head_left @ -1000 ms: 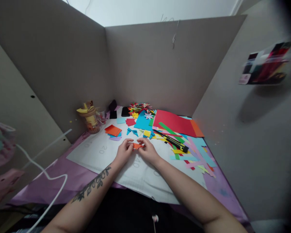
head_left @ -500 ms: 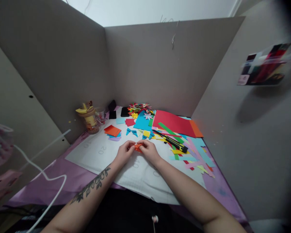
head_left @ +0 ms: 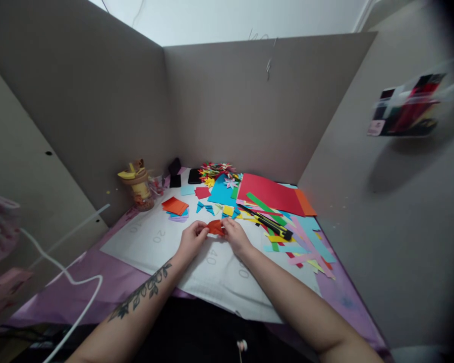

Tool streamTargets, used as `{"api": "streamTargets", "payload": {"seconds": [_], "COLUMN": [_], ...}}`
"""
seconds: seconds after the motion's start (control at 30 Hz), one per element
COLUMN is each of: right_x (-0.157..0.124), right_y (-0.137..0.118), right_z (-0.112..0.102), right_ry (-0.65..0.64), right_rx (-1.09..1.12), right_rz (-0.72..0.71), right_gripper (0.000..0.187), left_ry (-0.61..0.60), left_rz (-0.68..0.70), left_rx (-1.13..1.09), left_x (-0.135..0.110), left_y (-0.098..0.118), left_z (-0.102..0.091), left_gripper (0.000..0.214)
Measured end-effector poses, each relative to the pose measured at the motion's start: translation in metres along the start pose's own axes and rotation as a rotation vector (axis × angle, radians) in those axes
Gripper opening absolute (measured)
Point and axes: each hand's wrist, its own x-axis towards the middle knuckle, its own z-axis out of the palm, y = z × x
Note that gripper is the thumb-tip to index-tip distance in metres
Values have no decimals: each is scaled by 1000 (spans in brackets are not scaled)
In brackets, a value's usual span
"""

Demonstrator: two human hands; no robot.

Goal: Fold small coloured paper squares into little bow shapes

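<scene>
A small creased piece of orange paper [head_left: 215,228] is held up between my two hands, above the white sheet [head_left: 151,247]. My left hand [head_left: 192,239] pinches its left edge with thumb and fingertips. On the opposite edge, my right hand [head_left: 235,236] grips it the same way. Just beyond my hands lie small folded blue paper pieces [head_left: 205,207] and a yellow paper square [head_left: 228,210]. To the left rests a stack of orange paper squares [head_left: 175,205], with blue and purple ones beneath.
A black and yellow box cutter [head_left: 270,225] lies on scattered paper strips [head_left: 306,242] at right. Behind are a red sheet [head_left: 270,194], a pile of folded paper stars [head_left: 215,171] and a black phone [head_left: 194,176]. A yellow-brown cup [head_left: 140,189] stands back left, by the partition.
The orange paper has opened out wider and shows more of its face. My hands have drawn slightly apart, the right one shifting a little to the right.
</scene>
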Motion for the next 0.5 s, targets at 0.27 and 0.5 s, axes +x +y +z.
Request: {"api": "streamTargets", "payload": {"seconds": [0.27,0.5], "right_x": [-1,-2], "right_y": [-2,-5], "right_z": [1,1], "right_ry": [-67,-62], "right_rx": [191,245], "right_rz": [148,206], "right_gripper": [30,24], "left_ry": [7,-7], "left_rz": [-23,-15], "left_rx": [-63,-104], "left_x": [1,2], "left_y": [-3,-3], "left_z": [0,0], "left_gripper": [12,11]}}
